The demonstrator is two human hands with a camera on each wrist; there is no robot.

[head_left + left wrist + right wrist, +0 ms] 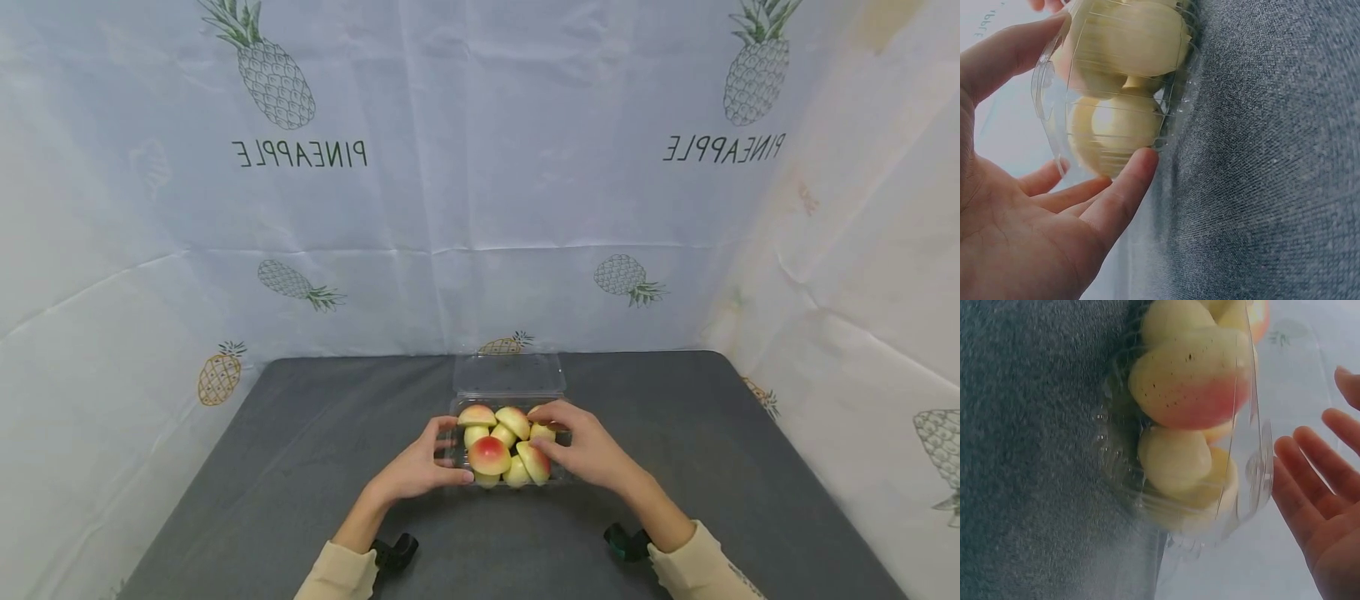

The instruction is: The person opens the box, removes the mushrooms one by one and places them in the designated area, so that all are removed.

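Observation:
A clear plastic clamshell container (564,477) rests on the table, holding several toy mushrooms (489,455) with pale yellow stems and red-blushed caps. Its left end is held by my left hand (416,468), thumb by the front corner and fingers along the side. In the left wrist view, the thumb lies against the rim and a fingertip touches the ribbed wall (1129,119). My right hand (588,446) reaches over the right end, index finger and thumb beside the back-right mushroom (543,432). The right wrist view shows its fingers loosely extended beside the rim, holding nothing.
The container's transparent lid (510,377) stands open towards the back. Beneath everything lies a dark grey table (315,467). A white curtain (480,167) with pineapple prints hangs behind and at the sides. Black wrist-worn devices (397,552) sit under both wrists.

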